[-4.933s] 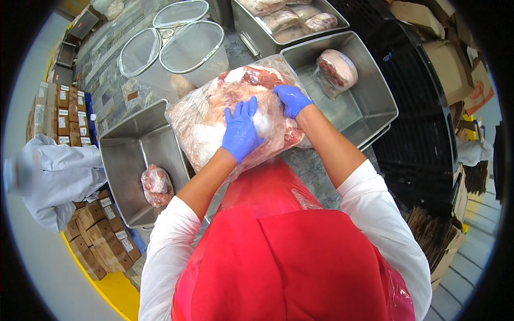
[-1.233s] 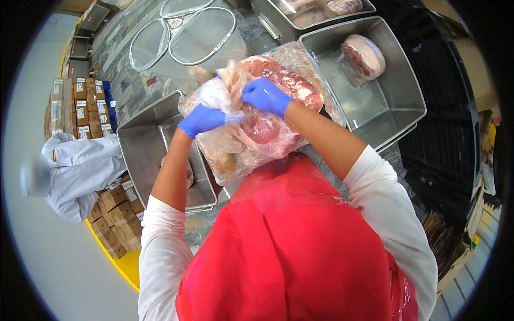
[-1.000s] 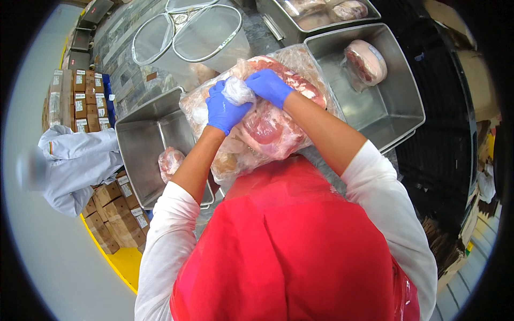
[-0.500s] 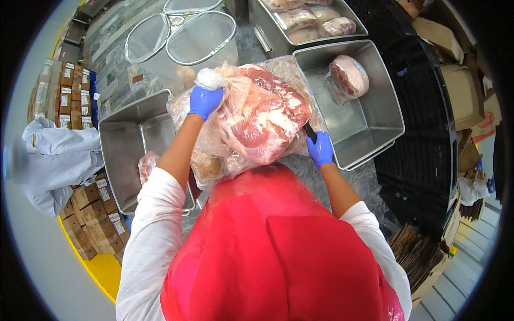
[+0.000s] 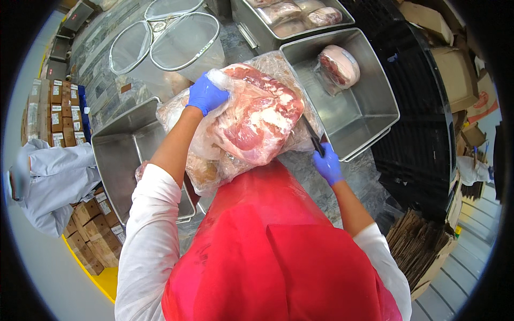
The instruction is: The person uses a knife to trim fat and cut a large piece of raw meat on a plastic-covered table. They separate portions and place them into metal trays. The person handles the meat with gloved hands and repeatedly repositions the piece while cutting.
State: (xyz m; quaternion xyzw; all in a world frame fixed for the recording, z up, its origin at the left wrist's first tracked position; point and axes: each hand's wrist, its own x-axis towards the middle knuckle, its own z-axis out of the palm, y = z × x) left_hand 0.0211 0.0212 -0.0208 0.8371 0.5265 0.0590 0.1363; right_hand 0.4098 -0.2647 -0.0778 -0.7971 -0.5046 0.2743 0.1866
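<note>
A large cut of raw meat, red with white fat, lies in front of me on clear plastic wrapping. At its upper left, my left hand, in a blue glove, is closed on bunched clear plastic at the meat's edge. My right hand, also gloved in blue, grips the dark handle of a knife. The knife's blade points up and left and lies close by the meat's right side; whether it touches the meat I cannot tell.
On the right a metal tub holds one wrapped piece of meat; a farther tub holds several. Another metal tub stands left. Clear bags hang from metal rings. A person in a white coat stands near stacked boxes.
My right hand has drawn the knife back, right and down from the meat, so more blade shows. The left hand keeps its hold on the plastic. The whole view has shifted slightly.
</note>
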